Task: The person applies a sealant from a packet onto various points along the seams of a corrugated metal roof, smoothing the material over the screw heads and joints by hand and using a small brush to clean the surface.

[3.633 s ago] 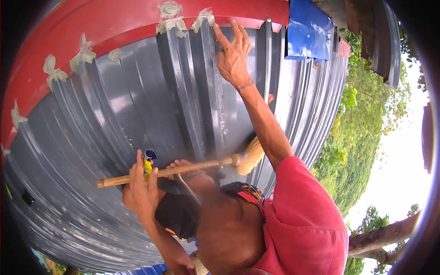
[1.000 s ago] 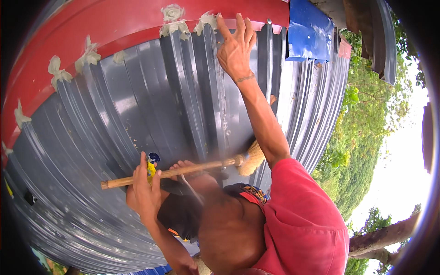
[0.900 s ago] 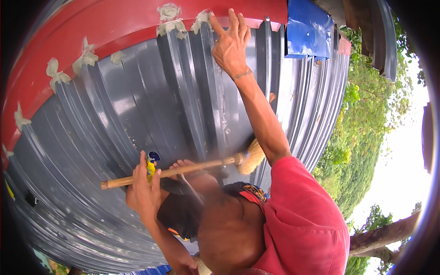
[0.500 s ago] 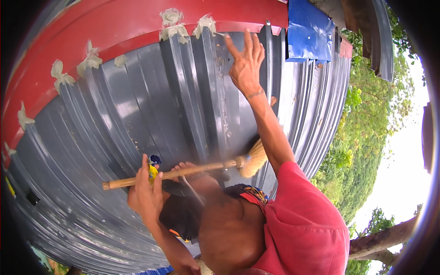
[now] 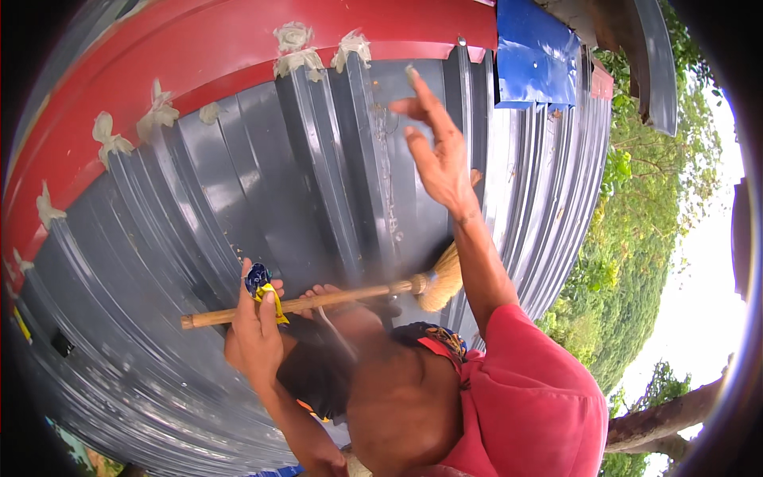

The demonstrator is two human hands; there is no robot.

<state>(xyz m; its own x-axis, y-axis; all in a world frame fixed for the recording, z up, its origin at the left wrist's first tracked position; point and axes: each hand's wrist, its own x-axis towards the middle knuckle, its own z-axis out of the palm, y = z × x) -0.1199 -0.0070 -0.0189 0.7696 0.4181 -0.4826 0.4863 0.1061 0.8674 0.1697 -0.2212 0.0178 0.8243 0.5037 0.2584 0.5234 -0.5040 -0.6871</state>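
My left hand [image 5: 258,330] is closed around a small crumpled packet [image 5: 271,298], dark blue at the top and yellow below. The packet stands up between thumb and fingers. Behind that hand passes the wooden handle of a broom [image 5: 350,296], which lies across my bare foot [image 5: 322,291]; its straw head rests to the right. My right hand [image 5: 439,155] is raised over the grey corrugated roofing, empty, its fingers apart and partly bent. Below the red metal edging [image 5: 230,56], whitish sealant dabs [image 5: 299,62] sit on the rib tops.
Grey roofing sheets [image 5: 238,191] with raised ribs run under me. A bent blue metal sheet [image 5: 536,60] is at the upper right, beside a hanging grey metal strip [image 5: 656,71]. Past the right roof edge are green trees [image 5: 628,262] and a thick branch [image 5: 668,413].
My right hand has drawn back from the red edging, downward and slightly right, and its fingers have bent. My left hand has brought the packet up into fuller view. The broom stays put.
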